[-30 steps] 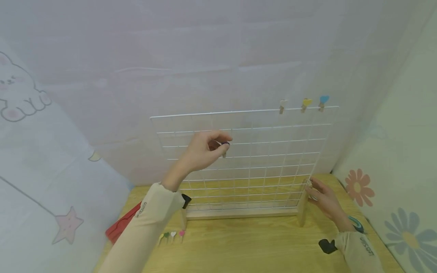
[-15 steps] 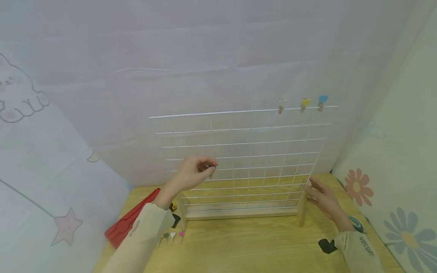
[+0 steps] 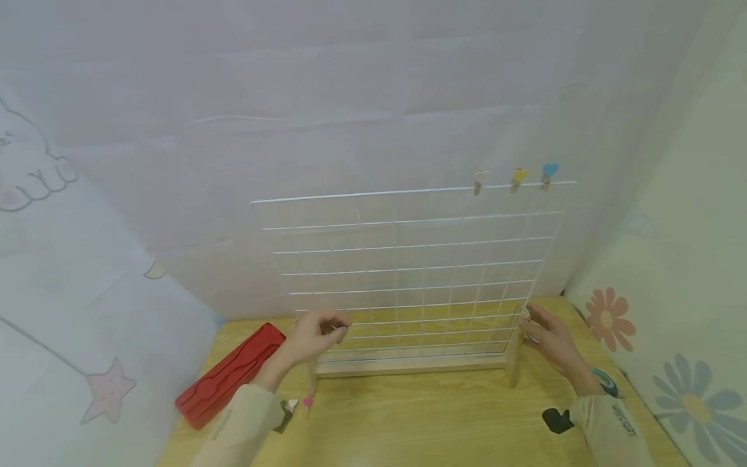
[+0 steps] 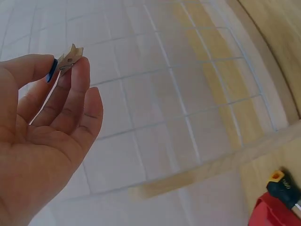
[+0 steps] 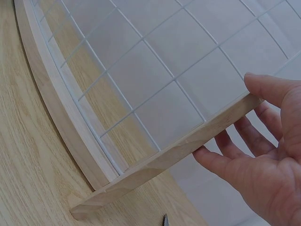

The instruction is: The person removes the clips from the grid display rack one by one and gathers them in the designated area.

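Note:
My left hand (image 3: 318,335) pinches a small wooden clothespin (image 4: 69,62) with a dark blue piece on it, between thumb and fingers. It is in front of the lower left of a white wire grid (image 3: 373,193). The grid stands upright in a wooden stand (image 3: 408,368). My right hand (image 3: 551,338) holds the stand's right side post (image 5: 174,153), thumb on one side and fingers on the other. Clipped on the grid's top bar, towards the right, are a whitish heart clothespin (image 3: 479,179), a yellow one (image 3: 519,178) and a blue one (image 3: 549,172).
White (image 3: 292,404) and pink (image 3: 308,403) heart clothespins lie on the table by the stand's left foot. A red case (image 3: 233,376) lies at the left; a yellow-and-black handle (image 4: 281,185) is beside it. A teal curved item (image 3: 605,381) lies right of the right wrist.
My left hand has moved down and to the left, from the grid's middle to its lower left, still pinching the clothespin. My right hand has stayed on the post.

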